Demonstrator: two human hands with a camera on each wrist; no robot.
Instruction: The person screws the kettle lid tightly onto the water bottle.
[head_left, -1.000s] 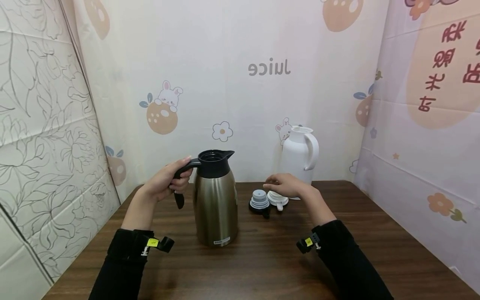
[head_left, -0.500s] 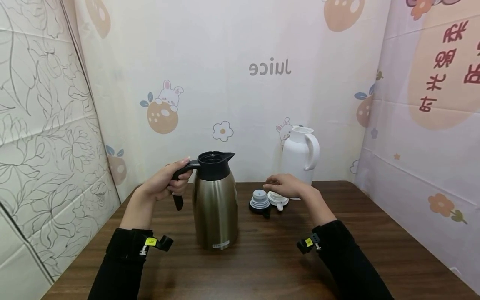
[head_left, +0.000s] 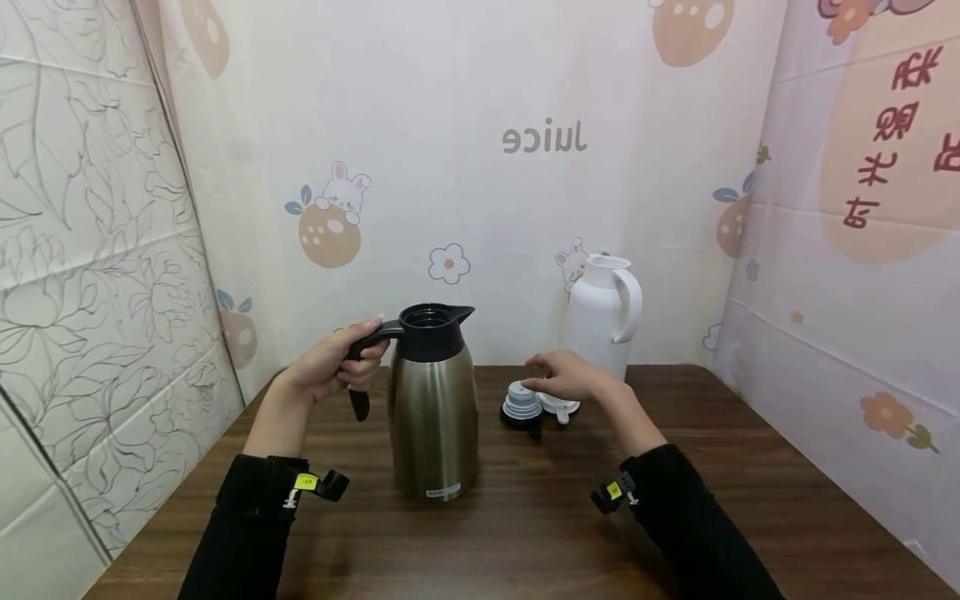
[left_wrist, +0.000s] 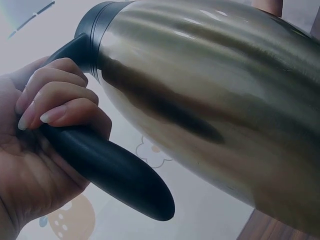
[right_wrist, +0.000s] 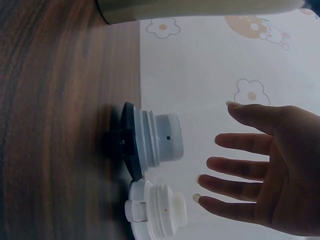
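My left hand (head_left: 333, 362) grips the black handle (left_wrist: 105, 165) of a steel thermos jug (head_left: 433, 425), its fingers curled round the handle in the left wrist view. The jug stands upright with its neck uncovered and its spout pointing right. Over two lids, my right hand (right_wrist: 280, 170) hovers with fingers spread and nothing in them. A black lid with a grey stopper (right_wrist: 160, 137) lies upside down on the table. Beside it is a white lid (right_wrist: 162, 210), also stopper up, partly hidden by the right hand in the head view.
Behind the right hand stands a white thermos jug (head_left: 600, 321), its handle toward the right. Both jugs and the lids share a dark wooden table (head_left: 525, 517). A printed curtain (head_left: 495, 208) closes off the back and sides.
My right hand has shifted slightly left and down toward the black lid's stopper. The left hand keeps its hold on the steel jug, which has come slightly nearer.
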